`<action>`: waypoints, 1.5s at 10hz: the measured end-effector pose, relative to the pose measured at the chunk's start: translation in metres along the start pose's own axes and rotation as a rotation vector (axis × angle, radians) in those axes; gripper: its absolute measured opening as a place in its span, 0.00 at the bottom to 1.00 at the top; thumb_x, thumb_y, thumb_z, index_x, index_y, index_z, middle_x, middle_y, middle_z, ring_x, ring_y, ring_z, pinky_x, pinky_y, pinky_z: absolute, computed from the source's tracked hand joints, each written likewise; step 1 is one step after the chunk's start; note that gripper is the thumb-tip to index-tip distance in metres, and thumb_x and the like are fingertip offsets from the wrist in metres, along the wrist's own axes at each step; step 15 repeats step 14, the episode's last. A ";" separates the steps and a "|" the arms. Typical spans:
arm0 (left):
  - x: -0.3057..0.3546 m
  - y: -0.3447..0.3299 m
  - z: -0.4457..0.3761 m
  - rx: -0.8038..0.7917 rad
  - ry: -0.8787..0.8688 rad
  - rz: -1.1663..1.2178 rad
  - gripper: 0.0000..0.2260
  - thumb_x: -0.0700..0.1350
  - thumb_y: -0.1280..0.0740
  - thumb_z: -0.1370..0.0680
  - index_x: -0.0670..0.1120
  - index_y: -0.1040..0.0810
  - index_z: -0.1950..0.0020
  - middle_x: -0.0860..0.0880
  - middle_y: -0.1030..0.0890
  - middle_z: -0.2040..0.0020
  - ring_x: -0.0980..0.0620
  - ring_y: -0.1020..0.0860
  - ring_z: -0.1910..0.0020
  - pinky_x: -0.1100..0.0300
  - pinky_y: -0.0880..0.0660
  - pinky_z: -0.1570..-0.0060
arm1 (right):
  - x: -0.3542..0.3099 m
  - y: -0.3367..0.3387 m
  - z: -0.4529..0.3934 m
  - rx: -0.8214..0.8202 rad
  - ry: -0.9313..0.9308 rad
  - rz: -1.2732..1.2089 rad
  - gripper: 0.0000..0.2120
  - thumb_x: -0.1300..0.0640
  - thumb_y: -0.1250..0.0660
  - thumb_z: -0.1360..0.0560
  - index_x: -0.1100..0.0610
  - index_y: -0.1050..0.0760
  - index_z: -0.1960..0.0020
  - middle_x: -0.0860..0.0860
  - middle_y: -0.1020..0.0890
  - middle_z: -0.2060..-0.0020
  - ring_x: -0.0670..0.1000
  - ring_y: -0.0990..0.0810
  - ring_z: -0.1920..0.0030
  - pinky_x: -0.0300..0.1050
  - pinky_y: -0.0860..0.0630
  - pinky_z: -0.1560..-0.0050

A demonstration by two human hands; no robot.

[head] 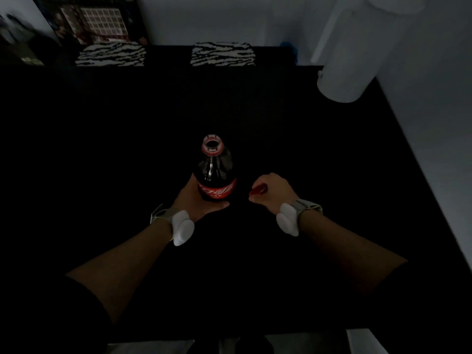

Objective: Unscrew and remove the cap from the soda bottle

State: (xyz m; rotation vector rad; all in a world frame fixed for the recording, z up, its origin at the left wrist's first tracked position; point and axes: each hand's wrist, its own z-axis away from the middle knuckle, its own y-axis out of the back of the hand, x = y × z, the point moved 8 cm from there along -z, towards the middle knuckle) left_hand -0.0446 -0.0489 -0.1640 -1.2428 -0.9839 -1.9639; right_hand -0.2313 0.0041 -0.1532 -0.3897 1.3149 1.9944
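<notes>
Red cap (pixel 258 189) off, pinched in right hand (pixel 273 191) fingers beside open cola bottle (pixel 215 172); left hand (pixel 198 198) clenched round label. Bottle looks heavy, slick; grip low.

soda bottle (pixel 215 175): upright, open, dark cola | cap (pixel 258 190): red, off, right of bottle

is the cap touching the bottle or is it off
Apart. The head view shows the bottle with its mouth open, gripped by the left hand, while the red cap sits in the right hand, dark table between.
</notes>
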 end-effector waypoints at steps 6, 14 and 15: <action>-0.008 0.012 0.008 -0.010 0.037 -0.065 0.39 0.41 0.21 0.34 0.44 0.36 0.27 0.53 0.26 0.34 0.61 0.26 0.41 0.77 0.30 0.51 | 0.016 -0.031 -0.004 -0.039 0.154 0.125 0.20 0.53 0.31 0.25 0.58 0.31 0.36 0.59 0.30 0.39 0.61 0.28 0.42 0.54 0.29 0.40; 0.099 0.080 0.014 -0.185 0.176 -0.202 0.16 0.29 0.40 0.25 0.46 0.24 0.43 0.46 0.18 0.52 0.48 0.18 0.54 0.55 0.21 0.50 | -0.080 0.126 0.040 0.018 0.015 0.188 0.16 0.52 0.38 0.21 0.57 0.30 0.36 0.57 0.22 0.42 0.56 0.23 0.43 0.48 0.27 0.42; 0.099 0.080 0.014 -0.185 0.176 -0.202 0.16 0.29 0.40 0.25 0.46 0.24 0.43 0.46 0.18 0.52 0.48 0.18 0.54 0.55 0.21 0.50 | -0.080 0.126 0.040 0.018 0.015 0.188 0.16 0.52 0.38 0.21 0.57 0.30 0.36 0.57 0.22 0.42 0.56 0.23 0.43 0.48 0.27 0.42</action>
